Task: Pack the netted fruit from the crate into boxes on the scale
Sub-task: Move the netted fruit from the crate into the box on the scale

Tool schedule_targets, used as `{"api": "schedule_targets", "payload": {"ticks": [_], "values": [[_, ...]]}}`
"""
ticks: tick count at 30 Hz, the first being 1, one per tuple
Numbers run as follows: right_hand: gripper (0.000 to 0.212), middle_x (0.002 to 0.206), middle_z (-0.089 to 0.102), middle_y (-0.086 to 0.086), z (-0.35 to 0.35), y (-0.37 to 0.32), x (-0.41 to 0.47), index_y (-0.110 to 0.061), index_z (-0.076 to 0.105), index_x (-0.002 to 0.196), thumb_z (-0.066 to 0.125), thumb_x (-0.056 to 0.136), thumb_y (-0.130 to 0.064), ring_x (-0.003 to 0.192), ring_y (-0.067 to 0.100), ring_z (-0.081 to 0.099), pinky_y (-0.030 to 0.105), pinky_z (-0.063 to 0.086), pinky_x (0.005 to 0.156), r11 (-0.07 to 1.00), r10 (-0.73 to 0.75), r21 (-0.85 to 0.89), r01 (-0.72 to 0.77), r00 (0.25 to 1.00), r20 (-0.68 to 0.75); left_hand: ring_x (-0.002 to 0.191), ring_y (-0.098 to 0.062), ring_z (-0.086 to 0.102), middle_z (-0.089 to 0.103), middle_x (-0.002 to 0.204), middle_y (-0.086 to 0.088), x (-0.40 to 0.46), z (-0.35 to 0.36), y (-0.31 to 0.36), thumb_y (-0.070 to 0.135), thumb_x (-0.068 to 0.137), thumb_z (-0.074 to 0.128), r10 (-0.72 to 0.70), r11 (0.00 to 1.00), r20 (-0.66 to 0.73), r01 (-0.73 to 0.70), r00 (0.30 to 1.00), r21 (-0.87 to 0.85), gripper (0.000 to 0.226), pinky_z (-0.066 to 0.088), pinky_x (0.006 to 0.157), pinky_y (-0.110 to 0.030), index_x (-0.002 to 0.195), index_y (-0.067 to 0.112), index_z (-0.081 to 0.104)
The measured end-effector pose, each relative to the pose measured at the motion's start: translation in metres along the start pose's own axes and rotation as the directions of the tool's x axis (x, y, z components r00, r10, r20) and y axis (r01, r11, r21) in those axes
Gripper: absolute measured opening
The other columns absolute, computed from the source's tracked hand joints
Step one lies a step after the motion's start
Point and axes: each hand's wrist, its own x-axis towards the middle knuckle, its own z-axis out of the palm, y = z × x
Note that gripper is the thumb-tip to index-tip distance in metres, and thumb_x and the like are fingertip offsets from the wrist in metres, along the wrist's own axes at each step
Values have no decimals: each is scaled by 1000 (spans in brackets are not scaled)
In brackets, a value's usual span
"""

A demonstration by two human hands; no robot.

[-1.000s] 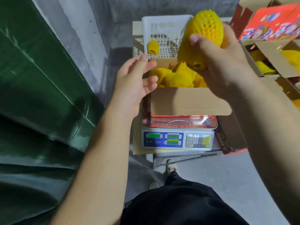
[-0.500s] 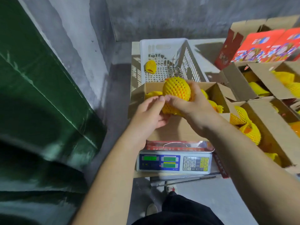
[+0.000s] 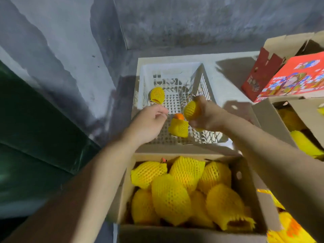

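We reach with both hands into the white crate (image 3: 172, 71), which stands at the far side of the bench. Our right hand (image 3: 208, 115) already has its fingers curled around one netted fruit (image 3: 191, 109), holding it just above the crate floor.

The next fruit (image 3: 178, 127) lies between the two hands, near the front of the crate floor. It is just to the right of the left hand (image 3: 149, 120) and just below and left of the right hand. Its long axis runs from near to far, with the orange top pointing away from us. The yellow foam net covers only its lower part, so the bare orange skin shows at the far end. The right hand looks a little nearer to it, but it is already occupied, so we judge the left hand should take it.

The left hand holds nothing. Its fingers seem loosely curled, though the picture is somewhat blurred here.

One more netted fruit (image 3: 157, 95) lies at the far left of the crate. The cardboard box (image 3: 243, 183) near us is almost full of yellow netted fruit.
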Motion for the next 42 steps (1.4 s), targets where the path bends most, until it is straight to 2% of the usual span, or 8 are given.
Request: {"api": "schedule_targets", "payload": {"ticks": [3, 8, 10, 15, 24, 29, 36, 42], "values": [[99, 157, 36, 16, 27, 21, 62, -29, 24, 158, 76, 77, -50, 138, 38, 45, 48, 46, 108, 927, 61, -374, 35, 969, 240, 116, -28, 68, 67, 134, -8, 62, 25, -22, 25, 110, 44, -96, 973, 208, 48, 973, 225, 30, 56, 101, -46, 135, 25, 60], [106, 136, 55, 17, 67, 61, 125, -30, 4, 164, 76, 90, -14, 100, 29, 63, 24, 44, 60, 961, 149, -276, -15, 868, 473, 92, -27, 64, 65, 113, -13, 136, 76, -62, 30, 110, 49, -351, 826, 427, 60, 833, 561, 45, 54, 79, -38, 149, 9, 46], [87, 161, 34, 18, 73, 67, 141, -21, 11, 164, 68, 98, -21, 141, 38, 43, 20, 39, 94, 975, 126, -219, -24, 876, 466, 90, -26, 64, 64, 110, -14, 161, 90, -72, 22, 108, 53, -381, 782, 399, 61, 834, 620, 51, 52, 72, -35, 156, 11, 39], [96, 174, -9, 1, 92, 63, 181, -35, 3, 165, 67, 94, -21, 155, 42, 21, 52, 39, 117, 947, -10, -290, 139, 914, 406, 117, -26, 64, 60, 143, -16, 198, 117, -87, 29, 109, 56, -389, 918, 280, 345, 878, 195, 57, 54, 98, -40, 161, 20, 35], [90, 151, 39, 13, 106, 71, 177, -20, 28, 149, 84, 78, -22, 110, 29, 62, 35, 59, 78, 942, -15, -315, 115, 952, 304, 92, -23, 69, 69, 106, -5, 177, 108, -91, 21, 100, 62, -415, 829, 290, 227, 863, 511, 11, 59, 80, -36, 108, 15, 65], [79, 151, 43, 12, 66, 39, 147, -34, 42, 152, 75, 81, -42, 122, 32, 59, 36, 51, 87, 999, -33, 34, 21, 918, 396, 86, -34, 69, 67, 97, -17, 152, 71, -62, 21, 94, 63, -286, 928, 207, 217, 936, 304, 28, 48, 64, -37, 116, 4, 61], [79, 82, 66, 7, -26, -14, 47, -17, 57, 108, 79, 62, -77, 66, 22, 60, 38, 46, 59, 926, -192, 366, 96, 953, 234, 57, -17, 74, 64, 94, -3, 56, 13, -7, -4, 96, 45, -84, 982, -144, 58, 986, -180, 41, 59, 51, -36, 93, 37, 47], [44, 85, 72, -11, -27, -66, -69, -28, 62, 97, 69, 80, -68, 66, 15, 65, 29, 48, 55, 792, -159, 587, 168, 985, -68, 92, -16, 77, 69, 121, -9, -60, 4, 11, 11, 101, 61, -225, 754, -264, -4, 938, -657, 26, 64, 84, -32, 118, 30, 59]]}}
